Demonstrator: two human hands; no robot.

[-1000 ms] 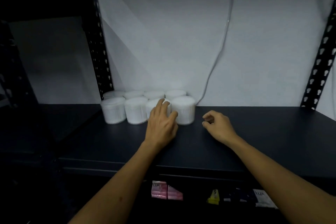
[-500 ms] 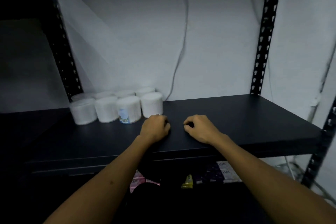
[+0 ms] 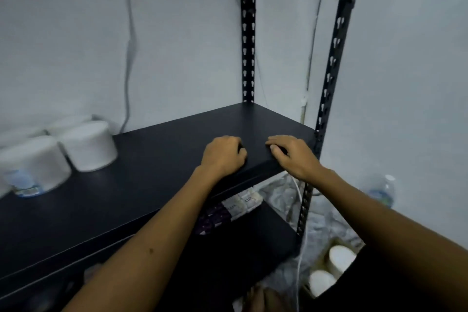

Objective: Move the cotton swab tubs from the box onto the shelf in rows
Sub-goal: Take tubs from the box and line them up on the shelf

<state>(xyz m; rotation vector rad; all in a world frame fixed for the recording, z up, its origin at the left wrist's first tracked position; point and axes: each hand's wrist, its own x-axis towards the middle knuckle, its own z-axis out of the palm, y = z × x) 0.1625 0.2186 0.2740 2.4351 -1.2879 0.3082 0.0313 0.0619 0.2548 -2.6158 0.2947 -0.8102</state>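
Tubs, the squat white cylindrical cotton swab tubs (image 3: pixel 87 145), stand packed in rows on the matte black metal shelf (image 3: pixel 157 159) at about nine o'clock, touching one another; the nearest one (image 3: pixel 33 167) carries a small blue and white label low on its side, all of it blurred. More white round tubs (image 3: pixel 340 258) sit low at five o'clock, in what may be the box, though its edges are too dark to tell. Both hands rest on the shelf's front edge near the middle, apart from the tubs: the left hand (image 3: pixel 224 156) clenched into a loose fist holding nothing, the right hand (image 3: pixel 293 157) with fingers (image 3: pixel 274 145) curled down, also empty. Compared with half a second ago, the view has swung rightward, so the tubs sit farther left and the lower tubs have come into sight.
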